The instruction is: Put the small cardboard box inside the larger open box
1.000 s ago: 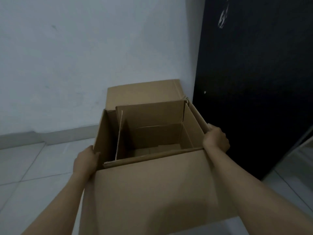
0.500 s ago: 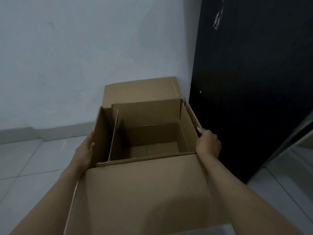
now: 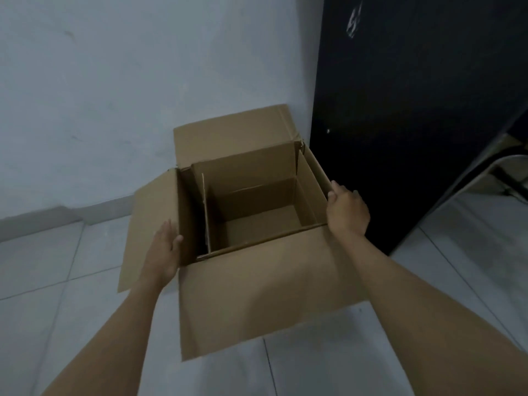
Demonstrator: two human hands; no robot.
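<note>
Risk: small brown cardboard box [image 3: 257, 207] jamming askew inside larger open brown cardboard box [image 3: 257, 295] | left hand [image 3: 163, 252] flat, spread on side flap | right hand [image 3: 347, 214] curled, gripping rim.

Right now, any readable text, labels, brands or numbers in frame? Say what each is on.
None readable.
larger open box: plain brown cardboard, no print or label on the faces in view.
small cardboard box inside it: plain too.
dark panel on the right: a pale smudge near the top, too blurred to tell whether it is writing.
Wall and floor tiles: no signs.
</note>
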